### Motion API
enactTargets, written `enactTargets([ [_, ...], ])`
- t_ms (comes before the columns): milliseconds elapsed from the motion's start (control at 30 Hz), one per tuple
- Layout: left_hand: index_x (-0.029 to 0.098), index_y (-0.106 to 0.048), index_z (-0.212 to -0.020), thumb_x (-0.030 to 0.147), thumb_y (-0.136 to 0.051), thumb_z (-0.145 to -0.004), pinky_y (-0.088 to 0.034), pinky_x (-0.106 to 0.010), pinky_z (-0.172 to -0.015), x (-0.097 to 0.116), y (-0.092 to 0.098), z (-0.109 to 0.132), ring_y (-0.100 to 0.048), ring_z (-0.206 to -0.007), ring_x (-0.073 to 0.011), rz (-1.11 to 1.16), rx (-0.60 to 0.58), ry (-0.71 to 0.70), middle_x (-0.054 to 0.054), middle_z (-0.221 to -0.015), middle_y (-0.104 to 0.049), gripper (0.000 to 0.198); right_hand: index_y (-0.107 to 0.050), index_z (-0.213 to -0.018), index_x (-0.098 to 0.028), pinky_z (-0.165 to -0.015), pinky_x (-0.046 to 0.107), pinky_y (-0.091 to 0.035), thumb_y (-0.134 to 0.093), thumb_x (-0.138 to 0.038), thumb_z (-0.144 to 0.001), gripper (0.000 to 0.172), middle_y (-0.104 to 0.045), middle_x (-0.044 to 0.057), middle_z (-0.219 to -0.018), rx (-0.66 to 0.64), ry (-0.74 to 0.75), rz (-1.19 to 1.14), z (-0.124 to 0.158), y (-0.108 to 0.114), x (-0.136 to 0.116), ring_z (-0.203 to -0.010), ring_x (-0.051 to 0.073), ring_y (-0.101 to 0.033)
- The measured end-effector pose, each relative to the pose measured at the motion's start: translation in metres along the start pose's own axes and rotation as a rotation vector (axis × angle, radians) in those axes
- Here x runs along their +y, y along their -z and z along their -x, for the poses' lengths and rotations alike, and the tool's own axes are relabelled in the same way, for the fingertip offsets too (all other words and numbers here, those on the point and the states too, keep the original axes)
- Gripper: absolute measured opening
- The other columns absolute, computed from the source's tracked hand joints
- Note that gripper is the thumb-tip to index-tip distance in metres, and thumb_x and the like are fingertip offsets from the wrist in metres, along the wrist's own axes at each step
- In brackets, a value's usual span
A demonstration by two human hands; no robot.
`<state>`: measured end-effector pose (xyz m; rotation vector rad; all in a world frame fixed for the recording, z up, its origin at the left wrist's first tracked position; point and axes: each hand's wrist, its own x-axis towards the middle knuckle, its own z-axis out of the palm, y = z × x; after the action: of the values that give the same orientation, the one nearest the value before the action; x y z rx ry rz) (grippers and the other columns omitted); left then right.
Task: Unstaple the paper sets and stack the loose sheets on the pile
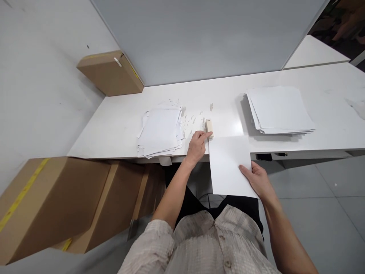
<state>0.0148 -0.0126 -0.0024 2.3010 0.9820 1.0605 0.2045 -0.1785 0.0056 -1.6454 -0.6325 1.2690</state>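
Observation:
A small cream-coloured stapler lies on the white table near its front edge. The index finger of my left hand is stretched onto the stapler's near end, with the other fingers curled beside it. Against that same end rests the top left corner of a white paper sheet, which hangs out over the table edge; whether it is one sheet or several I cannot tell. My right hand pinches the sheet's right side, thumb on top and fingers underneath.
An uneven paper pile lies to the left, and a larger paper stack to the right. Small marks or scraps dot the table between them. A cardboard box stands at the back left; larger cartons stand below the table's left side.

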Motion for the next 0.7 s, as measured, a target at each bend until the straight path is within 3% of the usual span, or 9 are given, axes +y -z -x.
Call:
enactTargets([
  [700, 0.018, -0.064, -0.104, -0.005, -0.032, -0.080, -0.042, -0.032, -0.075, -0.0010, -0.0088, -0.0001, -0.044, -0.081, -0.0193, -0.243, 0.005, -0.022, -0.008, -0.086, -0.053, 0.046, -0.061, -0.098, -0.018, -0.061, 0.028, -0.050, -0.067, -0.045, -0.071, 0.039, -0.071, 0.005, -0.088, 0.003, 0.030, 0.037, -0.0021, -0.0002, -0.0072, -0.073, 0.020, -0.065],
])
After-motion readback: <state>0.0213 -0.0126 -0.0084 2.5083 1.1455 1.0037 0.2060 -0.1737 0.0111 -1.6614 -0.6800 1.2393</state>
